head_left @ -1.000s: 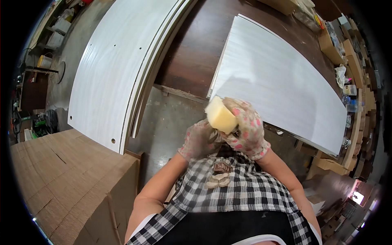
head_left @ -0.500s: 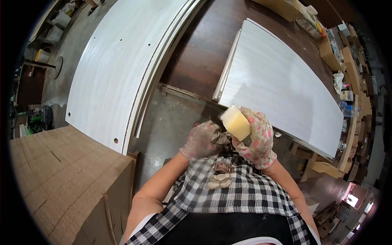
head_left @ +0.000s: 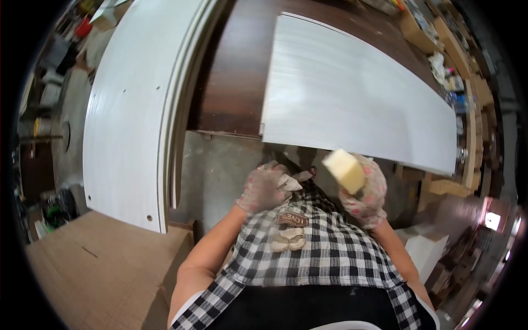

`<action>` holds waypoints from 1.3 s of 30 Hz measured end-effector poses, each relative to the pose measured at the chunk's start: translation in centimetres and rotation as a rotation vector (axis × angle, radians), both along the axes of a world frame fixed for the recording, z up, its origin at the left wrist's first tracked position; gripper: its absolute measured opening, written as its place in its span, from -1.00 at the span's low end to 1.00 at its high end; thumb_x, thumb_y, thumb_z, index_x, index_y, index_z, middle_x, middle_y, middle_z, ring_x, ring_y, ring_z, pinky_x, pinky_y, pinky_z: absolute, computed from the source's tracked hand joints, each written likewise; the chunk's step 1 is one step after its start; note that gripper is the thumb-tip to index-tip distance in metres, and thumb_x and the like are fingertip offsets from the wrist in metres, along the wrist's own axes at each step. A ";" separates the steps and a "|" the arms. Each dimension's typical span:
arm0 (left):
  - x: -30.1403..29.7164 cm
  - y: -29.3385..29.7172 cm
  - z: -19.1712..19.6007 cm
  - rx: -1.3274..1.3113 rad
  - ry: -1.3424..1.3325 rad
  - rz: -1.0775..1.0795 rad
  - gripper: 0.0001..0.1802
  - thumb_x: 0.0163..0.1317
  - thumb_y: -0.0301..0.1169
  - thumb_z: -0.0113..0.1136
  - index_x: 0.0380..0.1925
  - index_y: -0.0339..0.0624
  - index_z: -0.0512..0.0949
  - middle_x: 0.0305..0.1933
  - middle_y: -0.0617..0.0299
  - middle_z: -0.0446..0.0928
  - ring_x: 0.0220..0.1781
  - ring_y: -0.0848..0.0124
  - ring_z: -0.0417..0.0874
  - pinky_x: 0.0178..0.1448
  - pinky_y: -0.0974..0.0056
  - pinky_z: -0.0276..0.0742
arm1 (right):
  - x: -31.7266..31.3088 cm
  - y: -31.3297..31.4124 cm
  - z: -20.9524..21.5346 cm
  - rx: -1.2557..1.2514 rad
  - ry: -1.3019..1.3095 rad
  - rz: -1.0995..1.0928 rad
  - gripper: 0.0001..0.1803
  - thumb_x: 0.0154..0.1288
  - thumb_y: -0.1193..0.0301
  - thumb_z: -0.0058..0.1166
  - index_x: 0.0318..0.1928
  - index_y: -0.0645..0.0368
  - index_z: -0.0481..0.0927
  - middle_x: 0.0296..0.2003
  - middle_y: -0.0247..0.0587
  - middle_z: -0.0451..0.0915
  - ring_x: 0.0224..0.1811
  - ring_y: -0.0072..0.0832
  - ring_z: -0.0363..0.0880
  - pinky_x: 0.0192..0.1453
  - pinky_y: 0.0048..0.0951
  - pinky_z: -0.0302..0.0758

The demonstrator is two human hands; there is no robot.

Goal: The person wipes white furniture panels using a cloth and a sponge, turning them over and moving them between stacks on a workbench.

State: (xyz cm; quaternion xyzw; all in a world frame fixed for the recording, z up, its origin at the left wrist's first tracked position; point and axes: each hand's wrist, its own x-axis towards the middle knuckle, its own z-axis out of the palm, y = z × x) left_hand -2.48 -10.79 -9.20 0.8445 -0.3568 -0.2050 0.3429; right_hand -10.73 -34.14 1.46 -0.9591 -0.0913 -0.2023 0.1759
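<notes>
My right hand, in a floral glove, grips a pale yellow sponge block, held up near the front edge of a white board. A smeared glove with pink spots covers my left hand, which is closed in front of the checked apron. From its fingers sticks out a crumpled greyish-white piece of cloth. Part of that cloth is hidden by the fingers. Neither hand touches the boards.
Tall white boards with drilled holes are stacked at left, beside a cardboard box. The white board at right lies on a dark brown tabletop. Bottles and boxes line the far right.
My right hand has moved right with the sponge, away from my left hand. The left hand has shifted slightly left, showing more of the cloth. The view has shifted, moving the boards leftward.
</notes>
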 end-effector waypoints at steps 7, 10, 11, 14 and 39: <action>0.8 -0.4 2.3 0.025 0.189 -0.117 -0.56 -0.04 -0.20 0.28 -0.14 -0.15 0.55 -0.22 -0.03 0.59 -0.07 0.10 0.60 0.03 0.05 0.50 | 2.2 5.4 -1.6 0.132 -0.097 -0.052 -0.38 -0.03 0.18 0.33 0.00 0.27 0.46 -0.16 -0.06 0.60 -0.11 -0.16 0.61 0.07 -0.10 0.52; 0.5 0.6 0.8 0.020 0.067 -0.106 -0.51 -0.01 -0.14 0.28 -0.10 -0.17 0.54 -0.20 -0.03 0.59 -0.05 0.08 0.59 0.08 0.04 0.45 | -1.8 1.1 -0.8 0.034 -0.111 -0.292 -0.40 -0.01 0.35 0.30 0.05 0.35 0.42 -0.16 0.00 0.61 -0.13 -0.20 0.64 -0.08 -0.28 0.63; 0.4 0.4 -0.7 -0.014 0.023 -0.135 -0.53 -0.05 -0.14 0.35 -0.16 -0.17 0.57 -0.22 0.02 0.60 -0.14 0.11 0.62 -0.03 0.10 0.51 | -3.9 -0.5 -1.1 0.131 -0.085 -0.405 -0.45 0.01 0.43 0.25 0.04 0.37 0.43 -0.16 0.03 0.60 -0.18 -0.21 0.65 -0.15 -0.34 0.63; -0.1 -0.2 -0.6 -0.013 0.169 -0.184 -0.54 -0.08 -0.13 0.42 -0.23 -0.17 0.60 -0.26 0.07 0.61 -0.24 0.18 0.65 -0.17 0.20 0.56 | -4.8 0.8 -1.0 0.184 -0.200 -0.539 -0.54 0.03 0.41 0.23 -0.03 0.34 0.49 -0.19 -0.02 0.60 -0.19 -0.20 0.64 -0.09 -0.33 0.60; -1.4 -9.1 1.2 0.172 0.365 -0.335 -0.37 -0.08 -0.07 0.36 0.01 -0.08 0.48 -0.09 -0.08 0.57 0.00 0.01 0.58 0.05 0.07 0.49 | -10.7 -12.4 -1.9 0.164 -0.321 -0.967 -0.46 0.06 0.32 0.25 0.03 0.30 0.42 -0.17 0.05 0.57 -0.22 -0.20 0.61 -0.15 -0.27 0.57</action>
